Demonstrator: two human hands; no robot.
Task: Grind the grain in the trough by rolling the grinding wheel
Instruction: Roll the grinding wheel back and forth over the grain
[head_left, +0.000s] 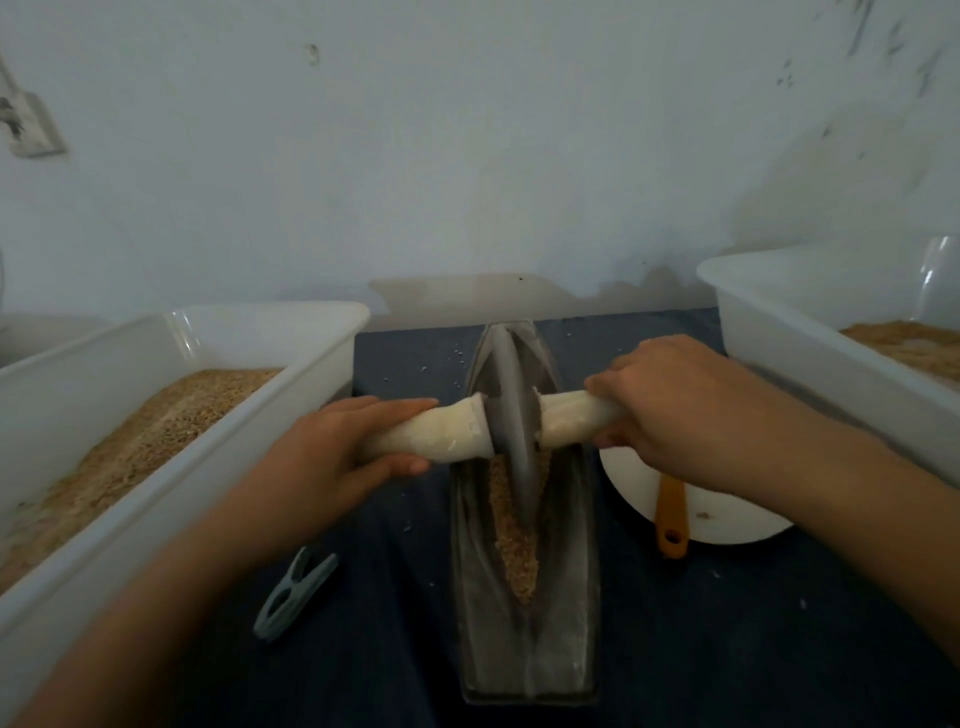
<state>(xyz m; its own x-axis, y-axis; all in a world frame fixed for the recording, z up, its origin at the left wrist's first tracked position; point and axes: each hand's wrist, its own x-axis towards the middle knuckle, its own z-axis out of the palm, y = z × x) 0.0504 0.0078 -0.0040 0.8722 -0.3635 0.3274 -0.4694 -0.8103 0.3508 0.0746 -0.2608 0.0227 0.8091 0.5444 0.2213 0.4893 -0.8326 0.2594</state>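
At the bottom centre of the frame the near end of the trough sits on the dark counter, running straight away toward the wall. A narrow line of grain lies in its groove, mostly in the near half. The grinding wheel stands upright on edge in the groove at about mid-length, its lower rim touching the grain.

A pale handle sticks out of each side of the wheel. The left hand is curled round the left handle, thumb underneath and fingers over the top. The right hand grips the right one the same way, knuckles up.

The main risk, as I judge it, is uneven pressure: if one hand bears down harder, the wheel could tilt, ride up the sloped side of the trough and push grain over the rim. A few loose grains already lie on the counter near the far end. A long stroke could also run the wheel off either end.

At lower left a grey clip lies on the counter, clear of the stroke. At right a white plate with an orange-handled tool on it sits just beside the trough, under the right wrist, and could be knocked. Two white tubs of grain flank the work, the left tub and the right tub, narrowing elbow room. Beyond is the wall.
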